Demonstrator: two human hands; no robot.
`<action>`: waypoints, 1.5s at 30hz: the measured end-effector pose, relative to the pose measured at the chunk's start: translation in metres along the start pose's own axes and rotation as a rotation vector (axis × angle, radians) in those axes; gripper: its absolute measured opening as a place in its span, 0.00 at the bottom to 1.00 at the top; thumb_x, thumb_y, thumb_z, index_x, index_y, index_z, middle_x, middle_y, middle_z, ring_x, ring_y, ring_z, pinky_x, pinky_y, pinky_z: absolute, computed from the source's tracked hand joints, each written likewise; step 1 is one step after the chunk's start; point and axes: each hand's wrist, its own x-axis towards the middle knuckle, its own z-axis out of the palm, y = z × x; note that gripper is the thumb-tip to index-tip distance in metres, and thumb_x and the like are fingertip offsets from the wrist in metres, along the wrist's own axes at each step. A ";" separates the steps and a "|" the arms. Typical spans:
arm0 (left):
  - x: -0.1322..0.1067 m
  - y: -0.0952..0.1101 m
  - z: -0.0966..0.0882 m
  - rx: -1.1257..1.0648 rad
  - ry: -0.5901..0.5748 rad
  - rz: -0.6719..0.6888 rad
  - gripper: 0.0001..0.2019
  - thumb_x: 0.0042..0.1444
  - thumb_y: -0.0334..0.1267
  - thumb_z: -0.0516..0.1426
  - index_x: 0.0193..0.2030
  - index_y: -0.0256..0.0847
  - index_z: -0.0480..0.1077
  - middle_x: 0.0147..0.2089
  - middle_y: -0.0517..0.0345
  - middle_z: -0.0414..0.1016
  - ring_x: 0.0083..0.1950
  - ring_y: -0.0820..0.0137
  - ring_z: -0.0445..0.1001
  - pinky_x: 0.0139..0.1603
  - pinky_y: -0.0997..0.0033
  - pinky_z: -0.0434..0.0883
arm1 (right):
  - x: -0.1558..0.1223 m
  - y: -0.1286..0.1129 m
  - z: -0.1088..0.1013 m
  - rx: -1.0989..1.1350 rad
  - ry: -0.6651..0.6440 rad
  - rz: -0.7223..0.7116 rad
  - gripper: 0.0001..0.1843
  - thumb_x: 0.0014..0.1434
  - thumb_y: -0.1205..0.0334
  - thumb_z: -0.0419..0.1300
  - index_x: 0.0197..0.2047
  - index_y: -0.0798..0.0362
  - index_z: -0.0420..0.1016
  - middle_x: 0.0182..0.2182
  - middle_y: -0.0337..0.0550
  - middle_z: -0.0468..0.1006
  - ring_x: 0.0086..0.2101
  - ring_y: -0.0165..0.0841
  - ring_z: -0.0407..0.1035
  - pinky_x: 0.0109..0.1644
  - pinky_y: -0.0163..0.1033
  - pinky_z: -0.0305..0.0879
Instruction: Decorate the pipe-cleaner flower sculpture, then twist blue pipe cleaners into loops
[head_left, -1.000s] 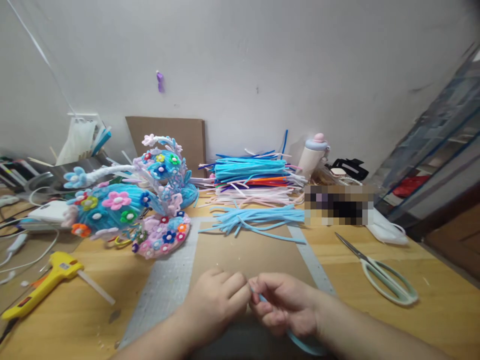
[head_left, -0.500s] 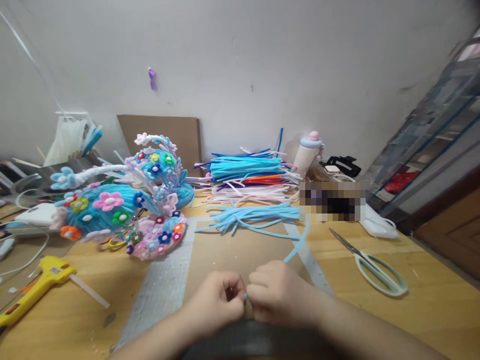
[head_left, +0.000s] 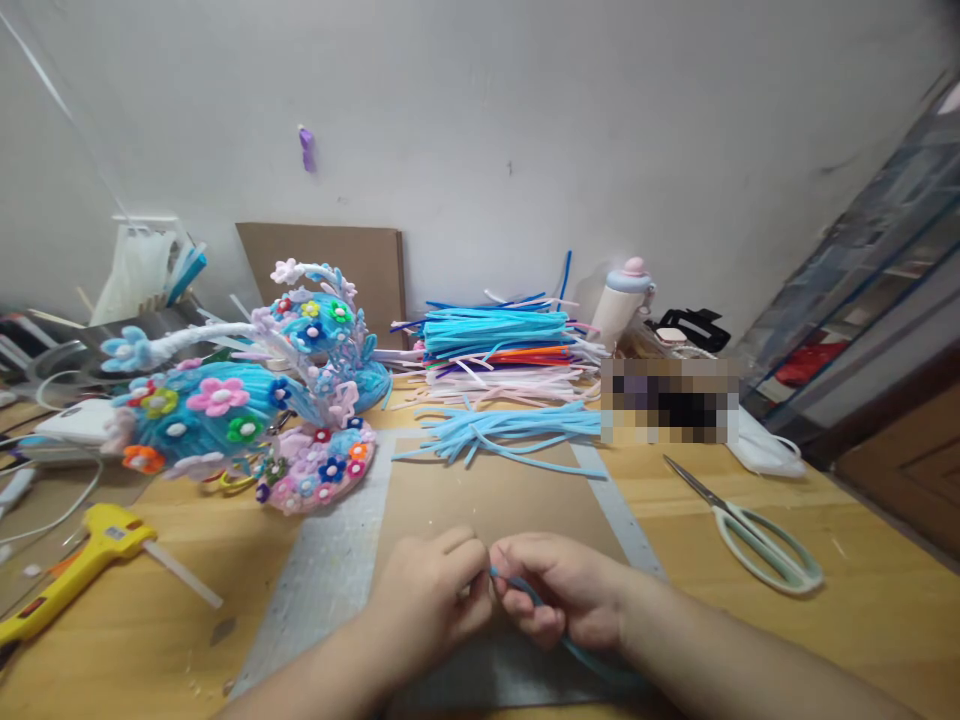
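Observation:
Over the brown cardboard sheet (head_left: 450, 500), my left hand (head_left: 435, 590) and my right hand (head_left: 566, 590) meet at the fingertips. A light blue pipe cleaner (head_left: 581, 655) runs from between them, under my right fingers and down below the right wrist. Its end is pinched by the left fingers, which are closed; the right thumb and fingers close on it too, just beside. Beyond the hands lies a loose bunch of light blue pipe cleaners (head_left: 510, 425). Behind that is a taller stack of pipe cleaners (head_left: 499, 335) in turquoise, orange, white and dark blue.
Scissors (head_left: 765, 540) lie open-bladed side away at right. A yellow glue gun (head_left: 105, 550) rests at left. Fuzzy flower-covered pieces (head_left: 202, 415) stand at back left. A bottle (head_left: 619, 305) stands near the wall, and a grey cutting mat (head_left: 319, 550) lies under the cardboard.
My right hand has turned so its fingers show from the palm side. The pipe cleaner's free length has swung from beyond the right hand to below it, towards me.

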 end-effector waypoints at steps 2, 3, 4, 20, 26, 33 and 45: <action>-0.002 0.002 0.003 0.008 0.012 0.006 0.04 0.48 0.29 0.51 0.28 0.40 0.64 0.27 0.61 0.67 0.26 0.74 0.61 0.25 0.74 0.50 | 0.002 0.005 0.004 -0.234 0.146 -0.208 0.01 0.44 0.64 0.50 0.24 0.52 0.59 0.15 0.30 0.59 0.15 0.22 0.48 0.18 0.29 0.40; -0.003 0.003 0.005 -0.032 0.013 -0.020 0.04 0.46 0.28 0.51 0.27 0.40 0.64 0.26 0.62 0.66 0.26 0.75 0.61 0.26 0.74 0.50 | 0.001 0.007 0.006 -0.406 0.227 -0.339 0.01 0.43 0.66 0.50 0.22 0.52 0.58 0.15 0.31 0.59 0.17 0.23 0.50 0.20 0.30 0.43; -0.003 0.004 0.006 -0.101 0.007 -0.065 0.04 0.45 0.28 0.51 0.26 0.40 0.63 0.25 0.62 0.65 0.26 0.75 0.61 0.26 0.74 0.50 | 0.000 0.008 0.007 -0.609 0.297 -0.470 0.02 0.43 0.67 0.50 0.21 0.53 0.58 0.16 0.32 0.60 0.18 0.23 0.52 0.22 0.30 0.45; 0.009 -0.005 -0.014 -1.491 -0.454 -0.665 0.04 0.41 0.35 0.54 0.25 0.38 0.63 0.18 0.66 0.64 0.13 0.80 0.59 0.14 0.80 0.51 | -0.031 -0.025 -0.020 -1.833 0.396 -1.081 0.14 0.62 0.67 0.47 0.40 0.50 0.74 0.28 0.42 0.72 0.30 0.31 0.59 0.34 0.38 0.51; 0.007 -0.010 -0.013 -1.537 -0.721 -0.557 0.08 0.37 0.33 0.53 0.26 0.34 0.69 0.22 0.59 0.69 0.22 0.73 0.69 0.26 0.73 0.66 | -0.033 -0.022 -0.031 -1.750 0.670 -1.317 0.17 0.61 0.67 0.53 0.48 0.40 0.73 0.32 0.42 0.73 0.36 0.34 0.60 0.42 0.43 0.52; 0.013 -0.001 -0.001 -1.869 -0.187 -0.624 0.20 0.58 0.48 0.50 0.53 0.39 0.61 0.43 0.51 0.72 0.45 0.67 0.72 0.48 0.65 0.66 | -0.016 0.007 0.021 -1.951 0.195 -1.340 0.11 0.61 0.66 0.50 0.40 0.49 0.74 0.22 0.38 0.70 0.27 0.31 0.59 0.35 0.40 0.54; 0.017 -0.008 -0.001 -1.627 0.106 -0.698 0.18 0.53 0.52 0.56 0.31 0.40 0.57 0.17 0.73 0.47 0.16 0.83 0.39 0.15 0.83 0.40 | 0.019 -0.027 -0.050 -1.422 0.890 -0.818 0.17 0.60 0.62 0.50 0.51 0.48 0.70 0.58 0.47 0.63 0.59 0.41 0.53 0.60 0.56 0.43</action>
